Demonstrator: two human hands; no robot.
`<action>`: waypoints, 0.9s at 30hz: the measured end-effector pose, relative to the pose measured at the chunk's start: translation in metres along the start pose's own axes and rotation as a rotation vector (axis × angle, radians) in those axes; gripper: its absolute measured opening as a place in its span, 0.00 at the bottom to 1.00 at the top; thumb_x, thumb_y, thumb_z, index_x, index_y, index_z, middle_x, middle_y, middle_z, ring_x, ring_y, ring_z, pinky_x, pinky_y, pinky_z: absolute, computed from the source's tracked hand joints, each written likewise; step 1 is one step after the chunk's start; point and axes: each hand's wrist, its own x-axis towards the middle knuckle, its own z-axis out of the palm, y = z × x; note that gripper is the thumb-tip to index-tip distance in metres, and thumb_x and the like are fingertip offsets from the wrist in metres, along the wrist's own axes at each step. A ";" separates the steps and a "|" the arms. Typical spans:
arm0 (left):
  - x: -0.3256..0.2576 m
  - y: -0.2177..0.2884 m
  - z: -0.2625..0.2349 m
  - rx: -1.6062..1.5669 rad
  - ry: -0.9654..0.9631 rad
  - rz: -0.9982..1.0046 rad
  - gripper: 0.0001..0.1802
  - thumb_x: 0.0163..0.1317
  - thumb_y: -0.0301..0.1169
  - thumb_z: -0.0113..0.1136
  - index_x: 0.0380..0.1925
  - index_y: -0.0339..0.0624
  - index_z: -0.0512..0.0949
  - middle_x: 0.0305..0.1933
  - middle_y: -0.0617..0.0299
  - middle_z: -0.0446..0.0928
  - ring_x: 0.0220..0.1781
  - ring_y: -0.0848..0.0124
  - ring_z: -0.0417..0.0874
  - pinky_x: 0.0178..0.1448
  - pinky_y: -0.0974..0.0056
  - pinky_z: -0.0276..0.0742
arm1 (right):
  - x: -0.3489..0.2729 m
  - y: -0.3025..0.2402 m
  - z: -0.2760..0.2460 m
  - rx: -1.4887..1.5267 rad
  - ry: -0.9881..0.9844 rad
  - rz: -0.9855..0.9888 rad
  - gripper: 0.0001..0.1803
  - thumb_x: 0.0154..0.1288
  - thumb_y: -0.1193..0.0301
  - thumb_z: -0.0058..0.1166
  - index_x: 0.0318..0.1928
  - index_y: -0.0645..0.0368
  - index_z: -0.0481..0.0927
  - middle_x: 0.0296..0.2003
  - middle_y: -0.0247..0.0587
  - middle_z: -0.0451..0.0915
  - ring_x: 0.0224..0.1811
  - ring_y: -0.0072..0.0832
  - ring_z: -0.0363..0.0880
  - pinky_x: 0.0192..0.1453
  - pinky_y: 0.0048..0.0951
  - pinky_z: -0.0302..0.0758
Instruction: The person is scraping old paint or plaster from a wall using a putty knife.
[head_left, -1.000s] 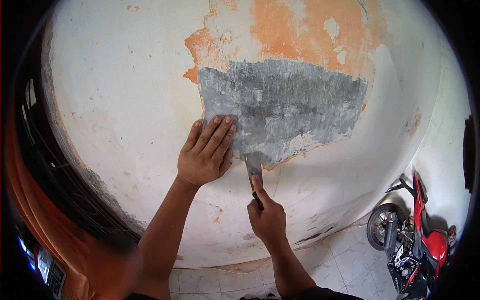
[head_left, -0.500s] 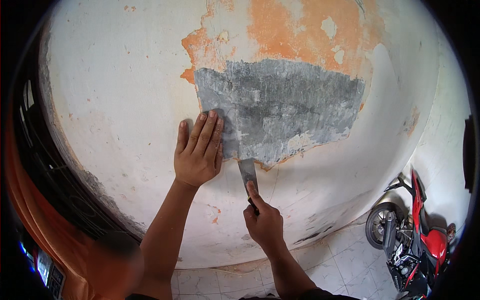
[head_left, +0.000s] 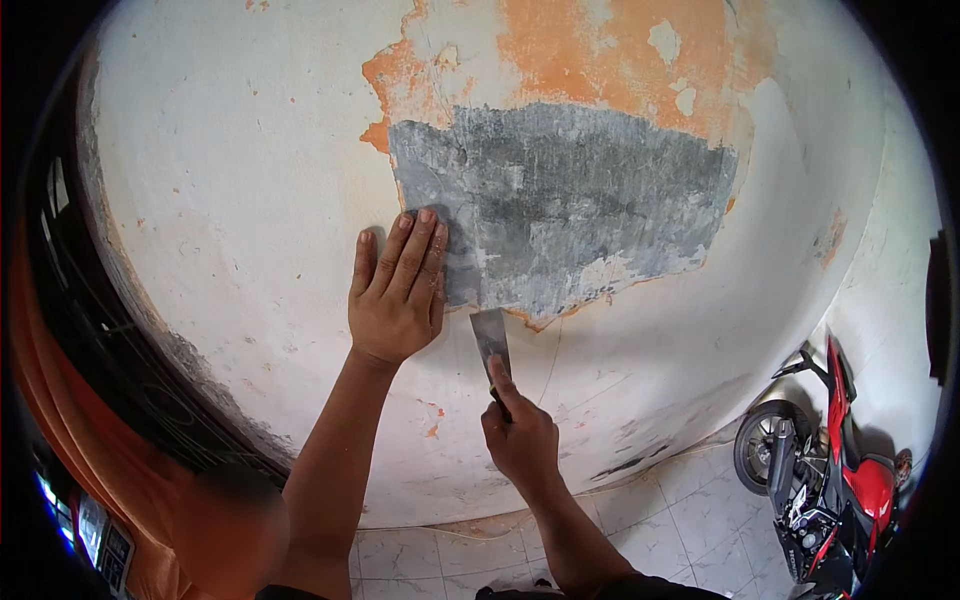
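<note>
The right grip [head_left: 523,440] is closed round the dark handle of a scraper [head_left: 488,335], the index finger laid along the back of its flat metal blade. That blade points up and slightly left from the grip, its end right by the bottom margin of the grey patch [head_left: 590,190]; from where I stand I can't tell whether it is biting in. The left grip [head_left: 397,310] holds nothing: it is spread palm-down on the wall [head_left: 240,220], up and left of the right grip, most of its fingertips over the patch and the little finger over white paint.

I'd take this for scraping along the patch's lower edge, with the left hand bracing. A good stroke from here would call for the blade tucked low under the loose lip of paint, pushed gently so the sound coat doesn't tear.

Above the right grip, the patch looks like bare cement, streaky and coarse, smoother in its left strip, with a ragged, chipped outline. Higher up, orange paint [head_left: 570,60] shows in blotchy, flaking areas. Well below the grip, the floor [head_left: 630,505] is pale, veined tile, glossy beside that chalky wall.
</note>
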 end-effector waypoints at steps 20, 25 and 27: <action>-0.001 -0.004 -0.003 0.004 -0.007 0.020 0.27 0.73 0.33 0.44 0.70 0.42 0.73 0.77 0.56 0.69 0.81 0.59 0.64 0.84 0.42 0.47 | 0.018 -0.028 -0.003 -0.012 -0.042 -0.005 0.37 0.66 0.72 0.54 0.76 0.35 0.67 0.38 0.42 0.88 0.36 0.38 0.88 0.37 0.41 0.84; -0.001 -0.002 -0.001 0.006 -0.008 0.013 0.27 0.71 0.33 0.45 0.69 0.44 0.74 0.77 0.58 0.69 0.81 0.59 0.64 0.84 0.42 0.48 | -0.011 -0.005 0.013 -0.050 -0.071 0.043 0.36 0.68 0.71 0.54 0.76 0.35 0.67 0.37 0.40 0.88 0.34 0.38 0.88 0.36 0.42 0.84; -0.003 -0.003 0.000 -0.012 -0.003 0.014 0.27 0.71 0.32 0.45 0.69 0.44 0.75 0.77 0.58 0.69 0.81 0.59 0.65 0.84 0.42 0.48 | -0.013 -0.007 0.013 -0.048 -0.075 0.055 0.36 0.68 0.71 0.53 0.76 0.35 0.67 0.36 0.39 0.88 0.34 0.39 0.88 0.36 0.42 0.84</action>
